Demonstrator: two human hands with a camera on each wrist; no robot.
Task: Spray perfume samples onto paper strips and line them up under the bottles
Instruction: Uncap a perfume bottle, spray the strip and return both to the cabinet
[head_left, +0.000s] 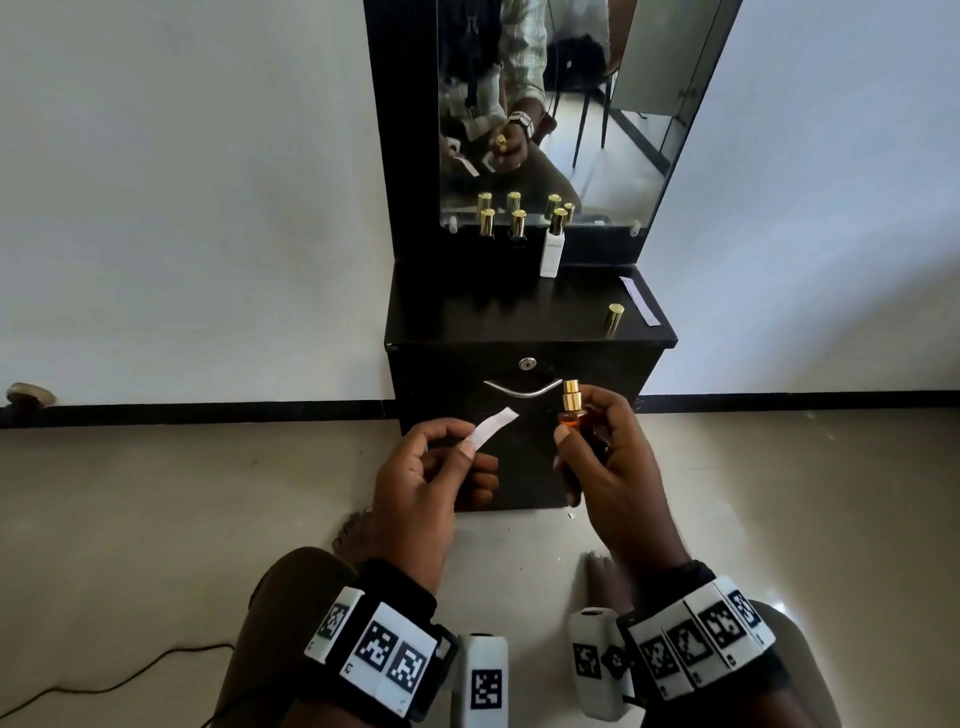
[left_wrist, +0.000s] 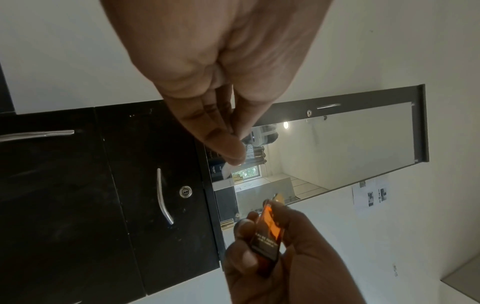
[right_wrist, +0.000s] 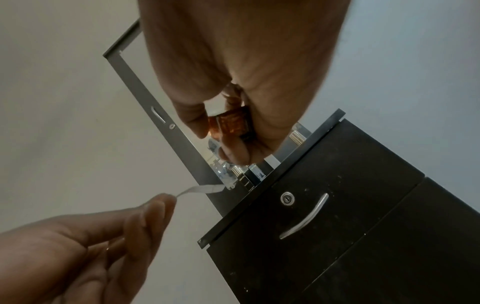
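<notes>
Low by the black cabinet (head_left: 524, 457), the left hand (head_left: 421, 483) pinches a paper strip (head_left: 491, 427) and the right hand (head_left: 618, 467) grips an amber perfume bottle (head_left: 579, 423), whose spray could miss that thin, floppy strip.

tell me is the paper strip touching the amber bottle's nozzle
Apart. The head view shows dark cabinet front between the free end of the paper strip and the gold nozzle of the amber bottle.

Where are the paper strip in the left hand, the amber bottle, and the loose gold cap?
paper strip (head_left: 494, 425): head view, middle of the white strip.
amber bottle (head_left: 572, 417): head view, glass shoulder below the sprayer.
loose gold cap (head_left: 614, 317): head view, side of the cap.
</notes>
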